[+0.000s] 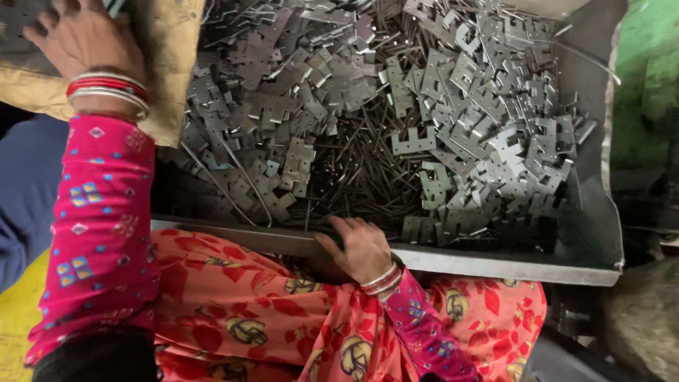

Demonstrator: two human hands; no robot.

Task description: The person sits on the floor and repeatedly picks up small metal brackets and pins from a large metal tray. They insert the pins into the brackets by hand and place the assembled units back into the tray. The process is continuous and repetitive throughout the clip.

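Right hand (362, 249) sits at the near rim of the metal tray (495, 263), fingers curled over the edge and dipping into the thin dark metal pins (353, 166) that lie loose just inside. The fingers are bunched together, tips hidden among the pins, so whether they pinch one I cannot tell. Silver and red bangles ring that wrist, and a pink patterned sleeve runs back toward the near edge.

Out from the hand, the tray is heaped. Straight ahead and spreading far, the pins form a dark tangle through the middle. To the right, a big pile of flat grey hinge plates (488, 134) with notched edges is stacked against the tray's right wall. To the left, a second pile of hinge plates (283, 92), darker, with small holes, and a few long wires lying across it.

Left hand (83, 39) is up at the far left corner, fingers spread and pressed flat on a tan sack (166, 64) that drapes over the tray's left side. Red and white bangles (107, 88) on that wrist, the pink sleeve (99, 226) coming down the left side.

Nearest of all, an orange floral cloth (233, 304) covers the lap beneath the tray's rim.
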